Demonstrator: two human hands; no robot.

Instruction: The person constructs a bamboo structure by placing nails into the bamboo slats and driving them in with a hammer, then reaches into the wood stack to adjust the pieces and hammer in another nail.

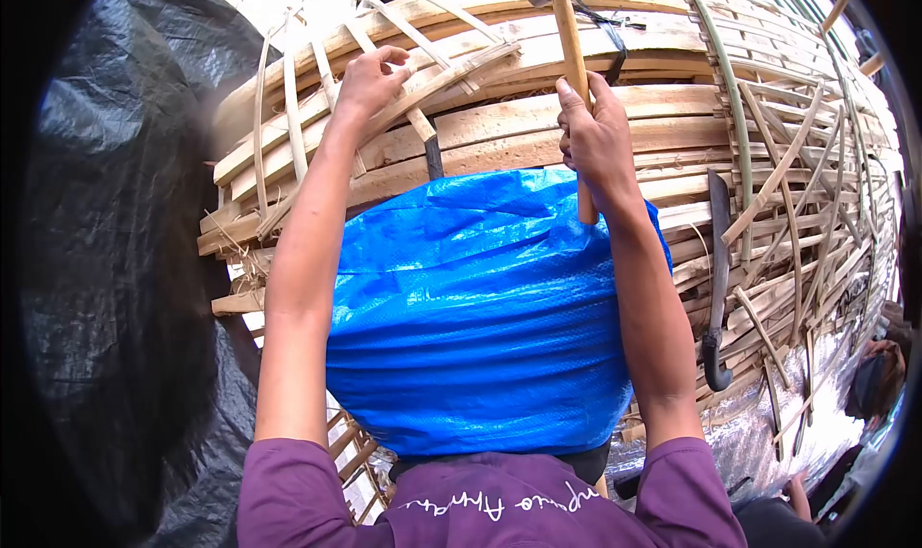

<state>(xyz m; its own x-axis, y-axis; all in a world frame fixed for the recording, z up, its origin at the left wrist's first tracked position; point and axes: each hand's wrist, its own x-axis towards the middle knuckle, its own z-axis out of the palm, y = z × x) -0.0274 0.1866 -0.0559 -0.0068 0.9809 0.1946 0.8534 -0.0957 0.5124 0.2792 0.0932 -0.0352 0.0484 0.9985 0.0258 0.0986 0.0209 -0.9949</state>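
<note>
My right hand (597,135) is wrapped round the wooden handle of a hammer (569,44), its metal head upward near the top of the view. On the left, my left hand (370,82) is at a bamboo lattice (437,85), with its fingers curled together near the strips. Anything between those fingertips is too small to make out. The lattice has thin strips (290,97) running up from a thicker edge piece, and rests over stacked wooden planks (480,125). A blue plastic sheet (480,298) covers my lap.
A long curved blade with a dark handle (717,279) lies on the slats at right. Beyond it stands a woven bamboo lattice (802,183) with loose strips. Dark plastic sheeting (125,260) hangs at left. Part of another person (874,380) shows at the lower right edge.
</note>
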